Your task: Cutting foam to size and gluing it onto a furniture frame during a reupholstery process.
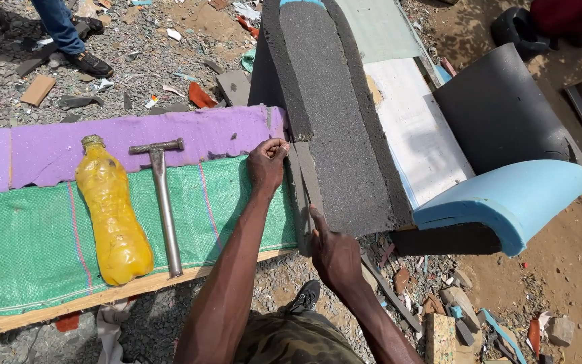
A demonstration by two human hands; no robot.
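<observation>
Both hands work at the near edge of a dark grey foam slab (335,135). His left hand (267,164) is curled shut, fingertips pinching the slab's lower left corner where it meets the purple foam strip (102,145). His right hand (335,253) lies lower, at the slab's bottom end, thumb raised against the grey edge and the other fingers folded under; what, if anything, they grip I cannot tell.

Far to the left of the left hand, a yellow plastic bottle (112,216) lies on green woven sheeting (28,249) stretched over a wooden board (69,307). Between the bottle and the left hand lies a metal hammer (163,202), its head up at the purple strip and its handle reaching the board's near edge. Well beyond the left hand, another person's leg and shoe (79,47) stand on littered gravel.

To the right of both hands, the slab rests on a white panel (419,135), and further right a curved light-blue foam piece (513,195) wraps around a dark grey sheet (500,108). Below the right hand, rubble and scraps cover the ground.
</observation>
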